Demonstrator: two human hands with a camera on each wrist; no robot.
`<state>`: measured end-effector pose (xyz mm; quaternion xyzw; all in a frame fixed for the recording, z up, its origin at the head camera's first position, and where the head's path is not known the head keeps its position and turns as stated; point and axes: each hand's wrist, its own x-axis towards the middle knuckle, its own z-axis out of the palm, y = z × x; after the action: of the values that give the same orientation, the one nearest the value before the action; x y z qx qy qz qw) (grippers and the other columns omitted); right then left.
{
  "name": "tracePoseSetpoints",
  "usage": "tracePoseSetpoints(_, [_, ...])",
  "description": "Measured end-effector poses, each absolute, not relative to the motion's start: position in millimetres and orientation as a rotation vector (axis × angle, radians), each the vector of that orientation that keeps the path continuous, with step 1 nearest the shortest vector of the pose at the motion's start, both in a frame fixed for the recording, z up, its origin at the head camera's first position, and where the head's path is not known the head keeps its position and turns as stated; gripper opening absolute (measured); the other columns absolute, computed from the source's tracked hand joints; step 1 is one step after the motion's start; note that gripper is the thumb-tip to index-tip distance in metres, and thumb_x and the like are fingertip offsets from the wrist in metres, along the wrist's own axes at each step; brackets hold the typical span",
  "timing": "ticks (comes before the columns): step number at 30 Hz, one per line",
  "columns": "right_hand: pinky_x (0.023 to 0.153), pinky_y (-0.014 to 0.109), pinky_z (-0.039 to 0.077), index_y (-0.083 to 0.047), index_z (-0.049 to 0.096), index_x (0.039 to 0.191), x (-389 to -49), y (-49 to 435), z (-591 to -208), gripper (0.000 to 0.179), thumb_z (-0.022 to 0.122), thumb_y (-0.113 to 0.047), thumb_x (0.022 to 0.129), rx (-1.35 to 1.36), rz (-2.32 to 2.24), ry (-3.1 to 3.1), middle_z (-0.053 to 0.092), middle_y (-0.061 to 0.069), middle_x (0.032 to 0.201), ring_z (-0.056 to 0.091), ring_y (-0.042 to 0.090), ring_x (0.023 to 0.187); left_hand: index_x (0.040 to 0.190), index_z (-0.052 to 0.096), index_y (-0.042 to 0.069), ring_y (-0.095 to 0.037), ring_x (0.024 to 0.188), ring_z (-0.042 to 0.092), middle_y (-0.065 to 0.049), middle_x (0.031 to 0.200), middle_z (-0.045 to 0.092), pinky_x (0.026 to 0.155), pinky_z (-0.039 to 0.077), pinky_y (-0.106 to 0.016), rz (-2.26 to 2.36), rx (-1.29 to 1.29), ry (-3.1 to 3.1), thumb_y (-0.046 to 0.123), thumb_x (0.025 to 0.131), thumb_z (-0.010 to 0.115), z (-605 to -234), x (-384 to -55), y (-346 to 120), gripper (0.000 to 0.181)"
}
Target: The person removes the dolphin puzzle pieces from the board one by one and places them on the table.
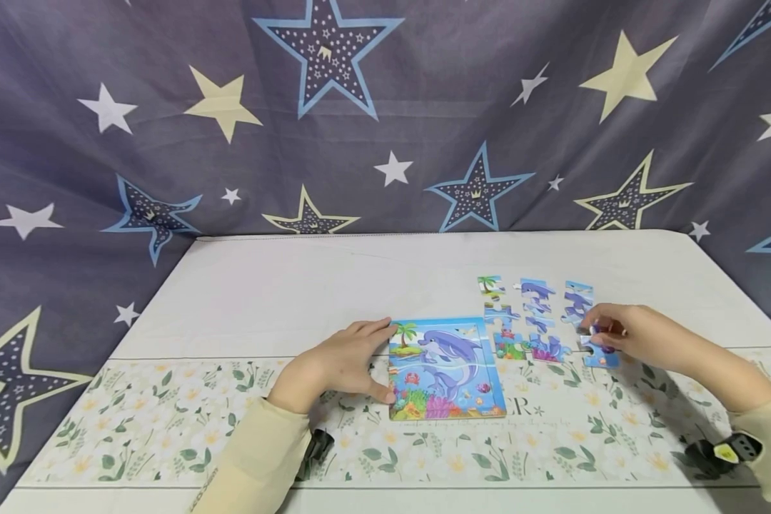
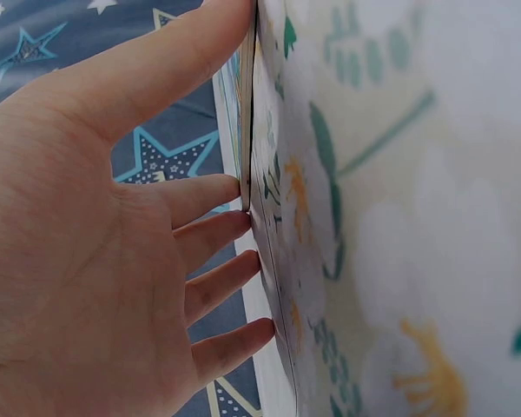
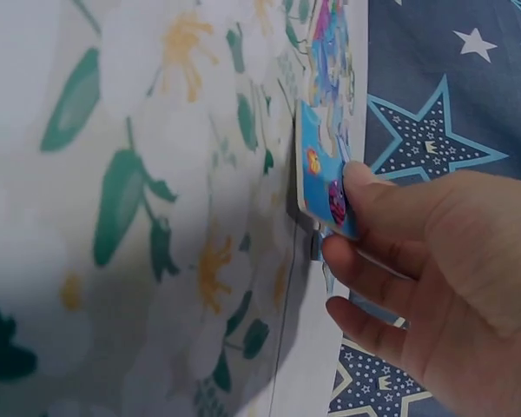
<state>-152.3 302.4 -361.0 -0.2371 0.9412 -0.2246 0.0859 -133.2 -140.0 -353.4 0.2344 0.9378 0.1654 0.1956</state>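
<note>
A square dolphin puzzle board [image 1: 446, 368] lies on the table, its sea picture facing up. Along the board's left edge rests my left hand [image 1: 343, 360], thumb near the lower corner and fingers near the upper one. These fingers look fairly straight in the left wrist view, touching the board's side [image 2: 246, 130]. Farther right, my right hand [image 1: 639, 334] pinches a blue corner puzzle piece [image 3: 317, 182] between thumb and fingers. That piece shows a purple shell and a small orange creature. It is tilted in the right wrist view, and the fingers cover part of it.
Several loose puzzle pieces lie in rough columns right of the board, among them a palm tree piece [image 1: 489, 285], a dolphin head piece [image 1: 536, 289] and a coral piece [image 1: 546, 348]. A floral runner [image 1: 186, 428] crosses the white table [image 1: 283, 285]. Behind hangs a star-patterned cloth [image 1: 424, 93].
</note>
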Motion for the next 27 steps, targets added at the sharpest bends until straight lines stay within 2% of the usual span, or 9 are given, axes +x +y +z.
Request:
tracePoseSetpoints(6, [0.051, 0.026, 0.039, -0.001, 0.065, 0.105, -154.4, 299.7, -363.1, 0.011, 0.065, -0.004, 0.094, -0.649, -0.623, 2.819, 0.060, -0.006, 0.081, 0.048, 0.006, 0.061, 0.158, 0.027, 0.012, -0.027, 0.149, 0.019, -0.005, 0.164, 0.021, 0.118, 0.022, -0.052, 0.440, 0.661, 2.624, 0.050, 0.074, 0.084, -353.5, -134.2, -138.4, 0.108])
tracePoseSetpoints(21, [0.051, 0.027, 0.041, 0.001, 0.066, 0.108, -156.5, 297.2, -364.5, 0.016, 0.067, -0.006, 0.094, -0.590, -0.646, 2.796, 0.062, -0.004, 0.082, 0.051, 0.010, 0.063, 0.157, 0.030, 0.013, -0.026, 0.149, 0.019, -0.004, 0.163, 0.022, 0.118, 0.022, -0.051, 0.454, 0.634, 2.635, 0.048, 0.075, 0.085, -352.9, -129.7, -139.9, 0.104])
tracePoseSetpoints(27, [0.051, 0.028, 0.042, 0.000, 0.066, 0.108, -155.3, 293.3, -361.7, 0.016, 0.066, -0.009, 0.095, -0.557, -0.603, 2.856, 0.061, -0.002, 0.086, 0.053, 0.012, 0.067, 0.157, 0.029, 0.011, -0.027, 0.149, 0.019, -0.004, 0.163, 0.022, 0.118, 0.021, -0.052, 0.495, 0.618, 2.619, 0.050, 0.081, 0.077, -354.6, -129.7, -143.4, 0.098])
